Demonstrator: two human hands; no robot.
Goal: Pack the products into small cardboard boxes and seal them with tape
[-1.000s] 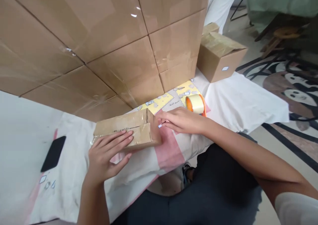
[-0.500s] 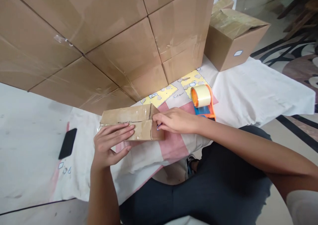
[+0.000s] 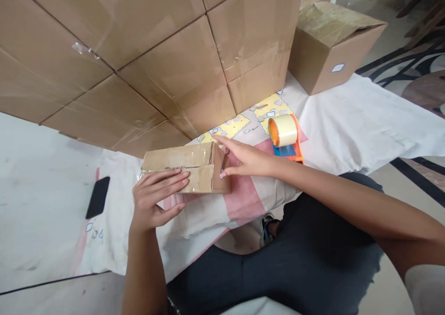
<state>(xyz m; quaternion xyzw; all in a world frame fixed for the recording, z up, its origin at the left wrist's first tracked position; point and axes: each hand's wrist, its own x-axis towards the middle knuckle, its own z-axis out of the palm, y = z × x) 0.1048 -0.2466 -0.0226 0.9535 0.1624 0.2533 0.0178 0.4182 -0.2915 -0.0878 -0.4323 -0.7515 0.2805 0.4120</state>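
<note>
There is one small, low brown cardboard box (image 3: 194,159), which lies on the white cloth with pink and yellow patches (image 3: 243,199), just in front of a wall of larger brown cardboard boxes (image 3: 174,60), too cut off to count. One orange tape dispenser with a pale yellow roll (image 3: 287,131) stands to the right, and one flat black rectangular object (image 3: 98,197) lies at the left. The left forearm rises from below; the right one reaches in from the right side. The left hand (image 3: 156,196) is flat, its fingers straight and resting upon the box top, without grasping. The right hand (image 3: 245,158) is loosely open, thumb and forefinger spread at the box's right end, the thumb beside one small white-and-blue label (image 3: 221,173).
</note>
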